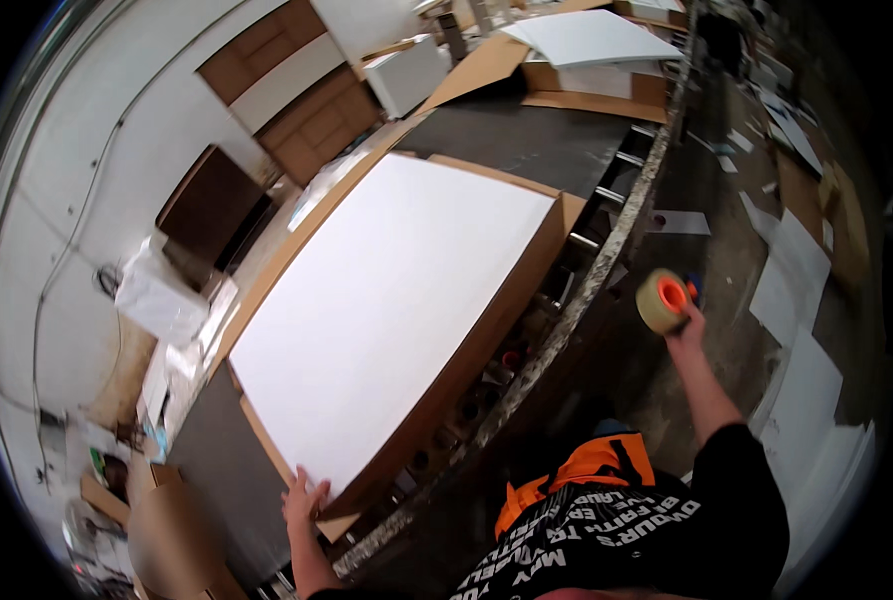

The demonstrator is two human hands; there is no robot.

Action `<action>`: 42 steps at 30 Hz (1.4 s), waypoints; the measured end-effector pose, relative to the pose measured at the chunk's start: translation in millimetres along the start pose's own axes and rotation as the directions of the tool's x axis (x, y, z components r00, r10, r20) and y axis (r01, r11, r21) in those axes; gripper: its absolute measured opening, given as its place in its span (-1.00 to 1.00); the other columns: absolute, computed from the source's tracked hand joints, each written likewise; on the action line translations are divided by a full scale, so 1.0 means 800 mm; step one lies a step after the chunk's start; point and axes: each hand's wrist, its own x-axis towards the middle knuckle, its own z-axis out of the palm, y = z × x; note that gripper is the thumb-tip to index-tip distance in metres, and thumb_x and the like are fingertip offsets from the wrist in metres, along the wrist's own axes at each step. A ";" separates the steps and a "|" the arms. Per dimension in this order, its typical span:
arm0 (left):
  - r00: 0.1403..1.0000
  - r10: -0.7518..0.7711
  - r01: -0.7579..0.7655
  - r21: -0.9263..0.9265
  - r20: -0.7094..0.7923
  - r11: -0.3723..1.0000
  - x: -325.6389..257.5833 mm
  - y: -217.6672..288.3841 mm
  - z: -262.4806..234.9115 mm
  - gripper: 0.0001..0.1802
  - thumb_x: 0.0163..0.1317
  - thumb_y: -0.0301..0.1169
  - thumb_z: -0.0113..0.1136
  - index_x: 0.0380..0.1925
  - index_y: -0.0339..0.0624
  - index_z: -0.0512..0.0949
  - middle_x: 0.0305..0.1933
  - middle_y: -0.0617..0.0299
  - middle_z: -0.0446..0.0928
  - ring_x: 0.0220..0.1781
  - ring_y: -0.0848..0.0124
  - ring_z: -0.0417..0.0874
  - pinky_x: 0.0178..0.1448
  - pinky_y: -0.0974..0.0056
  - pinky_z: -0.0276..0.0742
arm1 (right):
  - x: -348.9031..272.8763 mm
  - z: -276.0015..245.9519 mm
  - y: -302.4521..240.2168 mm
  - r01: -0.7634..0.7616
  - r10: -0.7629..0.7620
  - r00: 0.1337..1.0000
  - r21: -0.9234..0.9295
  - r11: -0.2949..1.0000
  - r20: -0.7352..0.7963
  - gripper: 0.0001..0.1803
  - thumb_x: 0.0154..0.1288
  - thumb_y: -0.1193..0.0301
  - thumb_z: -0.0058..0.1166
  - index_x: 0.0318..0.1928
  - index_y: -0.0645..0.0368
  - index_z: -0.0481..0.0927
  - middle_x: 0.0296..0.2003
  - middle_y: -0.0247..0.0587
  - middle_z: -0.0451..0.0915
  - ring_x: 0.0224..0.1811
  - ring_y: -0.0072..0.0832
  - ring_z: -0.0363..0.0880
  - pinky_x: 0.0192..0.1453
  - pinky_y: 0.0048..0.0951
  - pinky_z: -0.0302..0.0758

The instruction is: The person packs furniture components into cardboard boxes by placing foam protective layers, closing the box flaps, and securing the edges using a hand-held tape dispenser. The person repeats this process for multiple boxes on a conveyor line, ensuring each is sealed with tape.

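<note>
A large white panel (396,300) lies in a shallow cardboard carton (486,340), whose brown edges show along its sides. At its near left corner my left hand (306,500) rests with fingers spread on the white surface and the carton's edge. Out to the right, apart from the carton, my right hand (691,328) is closed on a tape dispenser with a wide roll of tan packing tape (656,305) and an orange hub. The palm side of the right hand is partly hidden.
The carton lies on a dark conveyor belt (526,135) with a worn metal side rail (616,235). Farther along the belt sits another open carton with white panels (596,38). Cardboard and white sheets (791,280) litter the floor at right. Wrapped goods (161,295) stand by the left wall.
</note>
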 end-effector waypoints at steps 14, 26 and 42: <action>0.728 0.651 -0.545 0.396 -0.213 0.739 -0.039 0.235 0.008 0.08 0.04 0.26 0.21 0.37 -0.25 0.11 0.41 0.02 0.23 0.41 0.02 0.27 0.44 -0.07 0.14 | 0.566 0.077 0.181 0.151 -0.209 0.973 -0.958 0.244 0.100 -0.27 0.25 -0.09 0.08 0.22 0.21 0.39 -0.13 -0.06 0.63 -0.11 -0.20 0.62 -0.02 -0.25 0.56; 0.761 0.641 -0.614 0.207 -0.101 0.762 -0.017 0.204 0.026 0.35 -0.12 0.47 0.12 0.45 -0.26 -0.14 0.55 -0.01 -0.16 0.58 -0.03 -0.27 0.56 -0.11 -0.37 | 0.110 0.393 0.213 0.961 0.835 0.161 0.110 -0.254 0.526 0.02 0.26 -0.38 -0.42 0.44 0.19 0.04 0.47 0.09 -0.11 0.52 0.09 -0.26 0.53 0.07 -0.30; 0.714 0.698 -0.697 0.161 0.061 0.699 0.004 0.471 -0.009 0.20 -0.09 0.27 0.29 0.43 -0.15 0.02 0.52 -0.24 -0.22 0.52 -0.33 -0.33 0.47 -0.36 -0.36 | 0.115 0.408 0.225 0.987 0.892 0.139 0.016 -0.162 0.431 0.06 0.16 -0.42 -0.22 0.44 0.11 0.08 0.45 0.23 -0.16 0.51 0.16 -0.33 0.52 0.11 -0.38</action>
